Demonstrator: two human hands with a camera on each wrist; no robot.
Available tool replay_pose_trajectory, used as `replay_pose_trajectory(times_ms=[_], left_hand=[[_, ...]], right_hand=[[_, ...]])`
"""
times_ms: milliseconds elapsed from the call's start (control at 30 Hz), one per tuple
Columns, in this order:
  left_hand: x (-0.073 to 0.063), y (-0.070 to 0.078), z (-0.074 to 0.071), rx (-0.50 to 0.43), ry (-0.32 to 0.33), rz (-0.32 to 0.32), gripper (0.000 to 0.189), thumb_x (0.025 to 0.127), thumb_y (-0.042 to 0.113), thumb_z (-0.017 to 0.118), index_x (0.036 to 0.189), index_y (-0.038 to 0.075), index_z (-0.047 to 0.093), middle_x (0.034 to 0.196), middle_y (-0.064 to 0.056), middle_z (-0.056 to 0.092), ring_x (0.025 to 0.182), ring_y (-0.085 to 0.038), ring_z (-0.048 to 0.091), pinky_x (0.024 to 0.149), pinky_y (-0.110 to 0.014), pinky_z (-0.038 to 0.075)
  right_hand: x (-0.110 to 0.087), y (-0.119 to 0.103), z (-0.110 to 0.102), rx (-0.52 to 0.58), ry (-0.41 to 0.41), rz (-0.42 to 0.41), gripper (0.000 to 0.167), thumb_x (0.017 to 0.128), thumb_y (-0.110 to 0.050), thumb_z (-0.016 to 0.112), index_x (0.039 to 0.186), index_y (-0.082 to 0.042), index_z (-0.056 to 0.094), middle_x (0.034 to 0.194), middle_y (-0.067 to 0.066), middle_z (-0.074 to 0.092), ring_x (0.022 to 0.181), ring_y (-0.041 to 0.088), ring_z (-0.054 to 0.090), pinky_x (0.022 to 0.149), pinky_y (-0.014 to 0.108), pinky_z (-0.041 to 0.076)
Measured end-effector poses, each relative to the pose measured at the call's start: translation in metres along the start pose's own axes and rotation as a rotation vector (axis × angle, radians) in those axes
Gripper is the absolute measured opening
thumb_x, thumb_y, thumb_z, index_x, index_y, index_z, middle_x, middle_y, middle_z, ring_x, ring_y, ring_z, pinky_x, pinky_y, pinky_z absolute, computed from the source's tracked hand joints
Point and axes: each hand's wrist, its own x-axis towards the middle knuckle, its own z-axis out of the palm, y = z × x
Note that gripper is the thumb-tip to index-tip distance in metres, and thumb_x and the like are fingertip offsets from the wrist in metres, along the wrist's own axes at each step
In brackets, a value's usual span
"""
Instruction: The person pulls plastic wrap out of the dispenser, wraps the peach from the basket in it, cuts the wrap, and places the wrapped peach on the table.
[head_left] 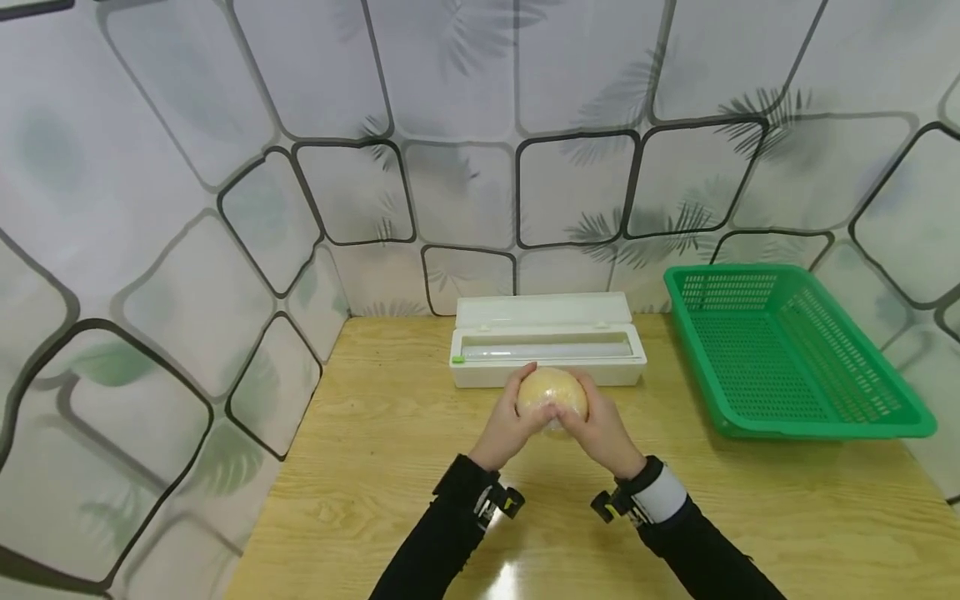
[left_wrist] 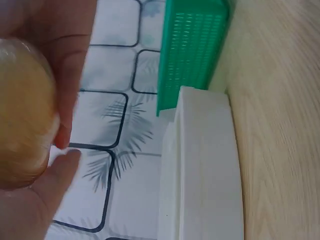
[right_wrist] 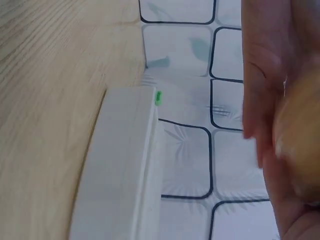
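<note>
A round yellow, fruit-like thing wrapped in clear plastic film [head_left: 552,390] is held up between both hands, above the table. My left hand [head_left: 513,421] grips its left side, and the thumb lies across its near face. From the other side my right hand [head_left: 600,423] clasps it, the two thumbs meeting in front. In the left wrist view the wrapped thing [left_wrist: 22,115] shows a shiny, wrinkled film over a yellow-orange surface. Just beyond the hands stands a white cling film dispenser [head_left: 543,374], its lid raised, a film roll inside and a green slider at its left end.
A green plastic basket [head_left: 716,367] with slotted sides stands at the right of the wooden table [head_left: 375,500]. Behind the dispenser and along the left side rises a wall covering [head_left: 465,196] with a stone and leaf pattern.
</note>
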Motion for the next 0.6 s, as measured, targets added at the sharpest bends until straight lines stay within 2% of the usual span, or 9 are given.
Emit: replay_pose_trajectory(times_ms=[100,200,267,333,400,467,533,600], left_hand=[[0.0,-0.001,-0.001,-0.195,-0.053,0.0,0.07,0.084,0.03,0.06,0.137,0.003,0.022,0.129,-0.015,0.036,0.112,-0.022,0.043,0.089,-0.035,0.039],[-0.002,-0.001,-0.002,-0.378,-0.105,-0.031,0.057,0.091,0.027,0.047,0.136,0.001,0.025,0.125,-0.012,0.04,0.109,-0.021,0.044,0.088,-0.04,0.04],[-0.003,0.001,-0.001,-0.451,-0.109,-0.059,0.056,0.09,0.029,0.044,0.135,0.001,0.025,0.121,-0.01,0.041,0.104,-0.02,0.046,0.083,-0.04,0.042],[-0.003,0.005,0.0,-0.454,-0.069,-0.068,0.057,0.089,0.035,0.045,0.132,0.002,0.026,0.117,-0.009,0.042,0.1,-0.018,0.048,0.079,-0.038,0.044],[-0.003,0.007,0.002,-0.449,-0.022,-0.055,0.063,0.087,0.039,0.052,0.131,0.004,0.025,0.118,-0.01,0.042,0.099,-0.018,0.049,0.078,-0.035,0.044],[-0.004,0.009,0.004,-0.454,0.013,-0.023,0.071,0.081,0.035,0.063,0.131,0.005,0.023,0.121,-0.011,0.04,0.101,-0.017,0.049,0.079,-0.032,0.044],[-0.005,0.01,0.007,-0.477,-0.009,0.024,0.075,0.08,0.029,0.065,0.134,0.006,0.019,0.126,-0.013,0.036,0.104,-0.018,0.047,0.081,-0.03,0.043],[-0.005,0.012,0.009,-0.491,-0.069,0.055,0.067,0.085,0.027,0.055,0.136,0.006,0.016,0.128,-0.011,0.034,0.105,-0.017,0.044,0.082,-0.03,0.041]], right_hand=[[0.002,0.0,-0.002,-0.025,0.048,-0.073,0.066,0.072,0.004,0.068,0.126,0.011,0.031,0.116,0.028,0.043,0.096,0.034,0.049,0.073,0.044,0.045],[0.004,0.011,-0.003,-0.104,0.045,-0.23,0.083,0.059,0.008,0.077,0.128,0.005,0.032,0.127,0.024,0.035,0.112,0.036,0.039,0.083,0.052,0.038],[0.004,0.015,-0.004,-0.172,0.014,-0.336,0.084,0.057,0.004,0.079,0.128,0.003,0.034,0.132,0.021,0.032,0.119,0.036,0.032,0.089,0.053,0.033],[0.003,0.016,-0.005,-0.183,-0.037,-0.406,0.082,0.06,-0.004,0.079,0.128,0.002,0.034,0.136,0.02,0.027,0.124,0.036,0.024,0.093,0.051,0.03],[0.003,0.016,-0.005,-0.109,-0.078,-0.397,0.079,0.068,-0.012,0.074,0.131,0.003,0.029,0.139,0.021,0.02,0.128,0.032,0.018,0.099,0.043,0.025],[0.002,0.014,-0.004,0.023,-0.085,-0.323,0.071,0.08,-0.019,0.063,0.134,0.003,0.022,0.141,0.022,0.015,0.128,0.026,0.019,0.099,0.032,0.025],[0.003,0.012,-0.003,0.176,-0.048,-0.241,0.06,0.089,-0.022,0.049,0.135,0.004,0.02,0.138,0.023,0.019,0.124,0.022,0.026,0.095,0.025,0.03],[0.006,0.009,0.0,0.272,0.026,-0.201,0.049,0.093,-0.022,0.039,0.133,0.004,0.027,0.131,0.022,0.031,0.115,0.018,0.037,0.089,0.021,0.035]])
